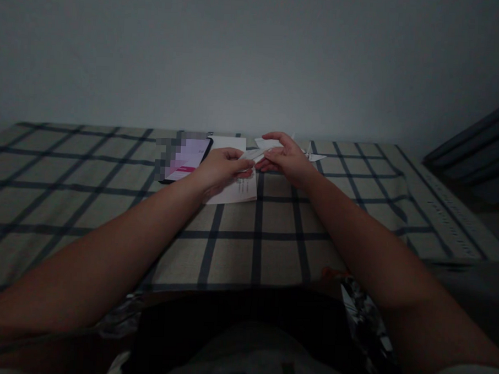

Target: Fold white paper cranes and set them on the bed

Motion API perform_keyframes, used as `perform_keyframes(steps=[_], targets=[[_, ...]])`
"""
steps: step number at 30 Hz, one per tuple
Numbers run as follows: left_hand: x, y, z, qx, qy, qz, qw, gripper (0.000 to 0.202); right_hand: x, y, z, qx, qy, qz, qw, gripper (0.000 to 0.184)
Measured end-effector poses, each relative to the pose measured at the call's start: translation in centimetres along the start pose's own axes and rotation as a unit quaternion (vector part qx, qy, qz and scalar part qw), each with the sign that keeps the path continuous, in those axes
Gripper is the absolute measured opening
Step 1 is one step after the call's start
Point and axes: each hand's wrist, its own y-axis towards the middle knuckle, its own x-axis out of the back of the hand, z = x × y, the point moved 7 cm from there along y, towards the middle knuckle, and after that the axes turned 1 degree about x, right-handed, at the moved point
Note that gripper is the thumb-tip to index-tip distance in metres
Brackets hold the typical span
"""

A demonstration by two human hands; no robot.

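A narrow piece of folded white paper (254, 154) is held up between both hands above the table. My left hand (220, 168) grips its left end, thumb on top and fingers curled beneath. My right hand (291, 160) pinches the other end, with the index finger raised and bent over it. Under my left hand lies a white sheet with printed lines (236, 194), partly covered by the hand. Just beyond my right hand sits a pointed folded paper shape (316, 157), partly hidden behind that hand.
A phone (188, 154) with a lit screen lies left of my hands, partly blurred out. The checked tablecloth (234, 252) covers the table, which meets a plain wall (255, 60) at the back. Dark striped fabric (478, 150) stands at the far right.
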Motion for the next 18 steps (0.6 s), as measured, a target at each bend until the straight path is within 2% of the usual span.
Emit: perform_keyframes(steps=[6,12,14,18], targets=[[0.0,0.3,0.1,0.010,-0.032,0.015,0.999,0.012,0.1,0.1,0.4,0.012,-0.022,-0.004,1.000,0.045],[0.1,0.3,0.4,0.019,-0.024,0.010,0.999,0.011,0.5,-0.3,0.7,-0.017,-0.072,-0.029,0.997,0.039],[0.0,0.1,0.5,0.025,-0.016,0.012,0.999,0.012,0.4,-0.4,1.2,0.008,-0.128,-0.024,0.991,0.035],[0.0,0.0,0.5,0.012,-0.006,-0.002,1.000,0.023,0.0,-0.4,2.6,0.094,-0.255,-0.009,0.962,0.027]])
